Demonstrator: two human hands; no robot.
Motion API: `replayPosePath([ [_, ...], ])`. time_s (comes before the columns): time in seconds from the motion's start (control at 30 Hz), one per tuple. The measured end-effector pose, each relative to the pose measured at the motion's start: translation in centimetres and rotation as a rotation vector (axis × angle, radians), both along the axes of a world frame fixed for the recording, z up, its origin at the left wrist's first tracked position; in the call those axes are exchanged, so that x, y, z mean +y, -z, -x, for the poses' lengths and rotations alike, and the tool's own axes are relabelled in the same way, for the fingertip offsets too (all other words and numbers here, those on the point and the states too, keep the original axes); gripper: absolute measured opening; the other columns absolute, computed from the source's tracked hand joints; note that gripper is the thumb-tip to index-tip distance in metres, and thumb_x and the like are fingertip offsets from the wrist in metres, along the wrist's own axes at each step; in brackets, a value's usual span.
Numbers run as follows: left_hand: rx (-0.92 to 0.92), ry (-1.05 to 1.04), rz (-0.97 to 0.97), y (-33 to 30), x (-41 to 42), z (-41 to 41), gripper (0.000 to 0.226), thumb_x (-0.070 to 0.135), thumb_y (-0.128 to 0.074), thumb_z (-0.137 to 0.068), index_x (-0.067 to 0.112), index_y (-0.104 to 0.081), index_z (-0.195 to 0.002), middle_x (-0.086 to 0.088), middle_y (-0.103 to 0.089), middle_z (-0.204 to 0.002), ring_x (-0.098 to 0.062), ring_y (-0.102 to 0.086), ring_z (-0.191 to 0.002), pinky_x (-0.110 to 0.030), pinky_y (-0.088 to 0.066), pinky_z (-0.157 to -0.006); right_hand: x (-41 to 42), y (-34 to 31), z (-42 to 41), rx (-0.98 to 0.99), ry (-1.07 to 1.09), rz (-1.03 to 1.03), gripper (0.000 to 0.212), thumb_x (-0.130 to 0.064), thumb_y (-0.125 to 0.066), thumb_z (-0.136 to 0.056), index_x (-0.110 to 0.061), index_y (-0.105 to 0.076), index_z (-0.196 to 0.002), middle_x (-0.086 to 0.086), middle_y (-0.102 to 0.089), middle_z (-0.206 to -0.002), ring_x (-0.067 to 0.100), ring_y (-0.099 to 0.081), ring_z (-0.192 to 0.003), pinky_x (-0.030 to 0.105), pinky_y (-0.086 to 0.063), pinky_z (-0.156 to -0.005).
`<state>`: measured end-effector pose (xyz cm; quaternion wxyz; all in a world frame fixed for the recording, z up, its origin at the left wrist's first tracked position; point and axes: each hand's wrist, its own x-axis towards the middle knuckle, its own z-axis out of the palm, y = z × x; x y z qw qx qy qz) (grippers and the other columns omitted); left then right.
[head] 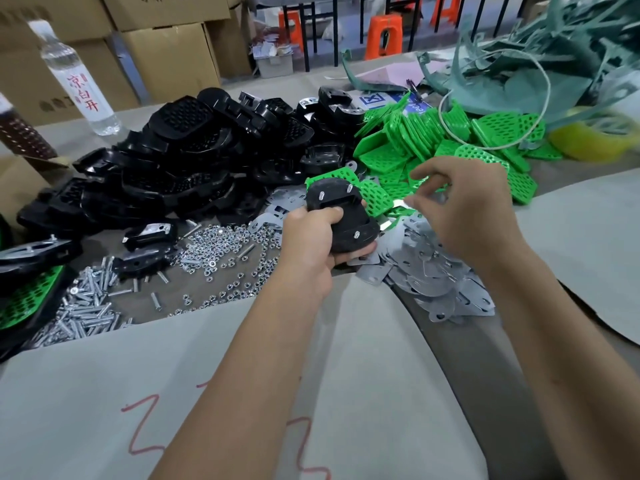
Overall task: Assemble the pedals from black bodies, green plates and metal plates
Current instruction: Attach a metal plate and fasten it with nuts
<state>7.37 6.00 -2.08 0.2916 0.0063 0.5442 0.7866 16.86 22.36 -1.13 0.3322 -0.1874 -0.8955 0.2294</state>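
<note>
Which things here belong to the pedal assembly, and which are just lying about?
Job: black body in left hand; black bodies; green plates; metal plates; bolts; nuts.
Lying about: bottle; tape roll; boxes; stools.

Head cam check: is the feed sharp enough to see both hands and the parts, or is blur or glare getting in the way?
Head view: the left hand and its black body are fairly sharp; the right hand has smeared fingertips; the green scrap heap at top right is streaked by blur; wide-angle bending curves the table edge; the metal plates show soft sheen, no harsh glare.
</note>
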Motion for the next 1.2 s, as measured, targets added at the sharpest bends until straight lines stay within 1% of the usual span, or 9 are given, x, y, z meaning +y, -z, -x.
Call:
replayPosePath([
  [0.1, 0.001, 0.003, -0.003, -0.1, -0.2, 0.0, 0.026, -0.001, -0.048, -0.103, 0.0, -0.064, -0.125, -0.018, -0.079, -0.106, -0.045, -0.076, -0.097, -0.046, -0.064, -0.062, -0.2, -1.0, 0.4, 0.15, 0.006, 0.09, 0.018, -0.016, -0.083, -0.087, -0.013, -0.077, -0.104, -0.005, -0.07, -0.074, 0.0, -0.064, -0.066, 0.007, -0.048, -0.064],
  [0.17, 0.002, -0.002, -0.002, -0.1, -0.3, 0.0, 0.026, -0.001, -0.049, -0.103, 0.0, -0.065, -0.123, -0.019, -0.079, -0.106, -0.045, -0.076, -0.096, -0.047, -0.065, -0.063, 0.0, -1.9, 0.5, 0.115, 0.037, 0.07, 0.018, -0.025, -0.081, -0.089, -0.015, -0.077, -0.104, -0.006, -0.07, -0.079, 0.012, -0.068, -0.073, 0.022, -0.055, -0.074],
  [0.3, 0.018, 0.021, -0.002, -0.2, -0.2, -0.3, 0.023, -0.002, -0.05, -0.103, 0.002, -0.066, -0.118, -0.018, -0.079, -0.106, -0.047, -0.076, -0.098, -0.047, -0.064, -0.063, 1.1, -2.9, -0.3, -0.552, 0.122, 0.053, 0.055, -0.062, -0.08, -0.08, -0.021, -0.072, -0.115, 0.005, -0.073, -0.119, 0.024, -0.065, -0.099, 0.039, -0.054, -0.088],
  [0.4, 0.043, 0.073, -0.018, -0.5, 0.4, -0.7, 0.023, 0.0, -0.05, -0.103, 0.003, -0.067, -0.118, -0.018, -0.079, -0.106, -0.046, -0.076, -0.096, -0.047, -0.064, -0.065, 1.0, -3.2, -1.2, -0.74, 0.063, 0.099, 0.065, -0.059, -0.09, -0.067, -0.024, -0.069, -0.118, 0.002, -0.068, -0.123, 0.021, -0.06, -0.1, 0.035, -0.047, -0.083],
  [0.53, 0.051, 0.086, -0.034, -0.8, 1.2, -1.2, 0.022, -0.001, -0.049, -0.103, 0.002, -0.067, -0.114, -0.019, -0.079, -0.104, -0.045, -0.077, -0.095, -0.044, -0.064, -0.062, 0.7, -2.4, -1.1, -0.428, -0.044, 0.124, 0.061, -0.03, -0.097, -0.068, -0.017, -0.072, -0.122, 0.001, -0.07, -0.098, 0.019, -0.066, -0.094, 0.029, -0.048, -0.078],
  [0.7, 0.045, 0.027, -0.033, -0.8, 0.4, -0.5, 0.027, 0.001, -0.049, -0.103, 0.002, -0.063, -0.125, -0.018, -0.079, -0.108, -0.043, -0.078, -0.093, -0.052, -0.065, -0.07, 0.2, -1.7, -0.5, 0.1, -0.083, 0.255, 0.057, -0.023, -0.091, -0.078, -0.02, -0.069, -0.13, -0.003, -0.068, -0.114, 0.009, -0.064, -0.1, 0.033, -0.059, -0.086],
  [0.87, 0.059, -0.059, -0.025, -0.8, -2.3, 1.0, 0.026, 0.0, -0.048, -0.103, 0.003, -0.067, -0.121, -0.019, -0.079, -0.109, -0.043, -0.077, -0.097, -0.044, -0.063, -0.063, -1.0, -3.1, 2.1, 0.606, -0.177, 0.949, 0.033, -0.006, -0.066, -0.1, 0.001, -0.063, -0.132, 0.017, -0.07, -0.12, 0.025, -0.077, -0.093, 0.031, -0.062, -0.085],
  [1.0, 0.058, -0.118, 0.014, -0.7, -5.6, 2.3, 0.027, 0.0, -0.049, -0.103, 0.002, -0.066, -0.124, -0.023, -0.077, -0.112, -0.045, -0.076, -0.097, -0.045, -0.064, -0.06, -5.1, -3.2, 5.2, 0.51, -0.334, 1.262, 0.032, 0.01, -0.051, -0.103, 0.009, -0.054, -0.135, 0.023, -0.072, -0.103, 0.026, -0.077, -0.082, 0.033, -0.062, -0.084],
  [1.2, 0.116, -0.117, 0.123, -0.4, -10.7, 3.7, 0.026, 0.0, -0.053, -0.103, 0.003, -0.068, -0.123, -0.026, -0.076, -0.113, -0.051, -0.074, -0.1, -0.052, -0.065, -0.066, -12.0, -1.4, 8.4, 0.193, -0.522, 1.062, 0.014, 0.002, -0.077, -0.089, -0.002, -0.073, -0.102, 0.025, -0.072, -0.079, 0.026, -0.076, -0.068, 0.034, -0.061, -0.064],
])
